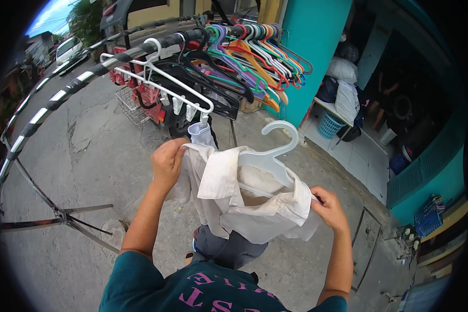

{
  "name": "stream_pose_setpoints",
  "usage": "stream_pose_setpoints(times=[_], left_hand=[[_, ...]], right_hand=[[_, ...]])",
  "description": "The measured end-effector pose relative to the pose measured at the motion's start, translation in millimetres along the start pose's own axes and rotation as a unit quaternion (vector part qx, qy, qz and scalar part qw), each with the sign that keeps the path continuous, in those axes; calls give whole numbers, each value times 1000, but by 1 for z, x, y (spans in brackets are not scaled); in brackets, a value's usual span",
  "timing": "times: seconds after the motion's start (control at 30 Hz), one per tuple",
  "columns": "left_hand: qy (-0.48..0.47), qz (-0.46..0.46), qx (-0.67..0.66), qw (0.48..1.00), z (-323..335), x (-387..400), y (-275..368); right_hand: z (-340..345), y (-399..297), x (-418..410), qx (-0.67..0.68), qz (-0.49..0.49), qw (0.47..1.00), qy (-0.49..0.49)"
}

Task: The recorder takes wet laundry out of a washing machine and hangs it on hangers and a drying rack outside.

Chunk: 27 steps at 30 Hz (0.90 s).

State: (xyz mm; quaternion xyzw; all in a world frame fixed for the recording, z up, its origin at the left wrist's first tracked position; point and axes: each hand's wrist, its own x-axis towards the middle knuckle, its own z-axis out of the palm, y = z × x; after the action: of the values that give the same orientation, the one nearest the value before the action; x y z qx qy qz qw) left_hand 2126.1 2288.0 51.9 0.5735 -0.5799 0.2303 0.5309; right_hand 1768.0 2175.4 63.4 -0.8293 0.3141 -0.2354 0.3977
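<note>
A white collared shirt [253, 220] hangs between my hands with a pale translucent plastic hanger [266, 158] inside it. The hanger's hook sticks up out of the neck opening, free of any rail. My left hand [167, 162] pinches the shirt at one shoulder. At the other shoulder, beside the collar, my right hand [329, 206] grips the cloth. Just beyond my left hand, a small white garment [202, 134], perhaps a sock, dangles from a clip on a white clip hanger [162, 82].
A taped metal rail [89, 74] curves from the left across the top, carrying several coloured hangers [253, 58]. Its legs [64, 218] stand on the concrete at left. Behind are a red vehicle [148, 93] and a teal wall [310, 35]. At right, a doorway shows bags [347, 101], a blue basket [330, 124] and a person [388, 87].
</note>
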Motion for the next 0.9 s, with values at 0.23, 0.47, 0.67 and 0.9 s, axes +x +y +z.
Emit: stream_pose_setpoints(times=[0.23, 0.47, 0.67, 0.9], left_hand=[[117, -177, -6, 977, -52, -48, -54], [234, -330, 103, 909, -168, -130, -66], [297, -356, 146, 874, -259, -196, -81], [340, -505, 62, 791, -400, -295, -115]], right_hand=[[26, -33, 32, 7, -61, 986, -154], [131, -80, 88, 169, -93, 962, -191], [237, -142, 141, 265, -46, 917, -294], [426, -277, 230, 271, -88, 909, -303]])
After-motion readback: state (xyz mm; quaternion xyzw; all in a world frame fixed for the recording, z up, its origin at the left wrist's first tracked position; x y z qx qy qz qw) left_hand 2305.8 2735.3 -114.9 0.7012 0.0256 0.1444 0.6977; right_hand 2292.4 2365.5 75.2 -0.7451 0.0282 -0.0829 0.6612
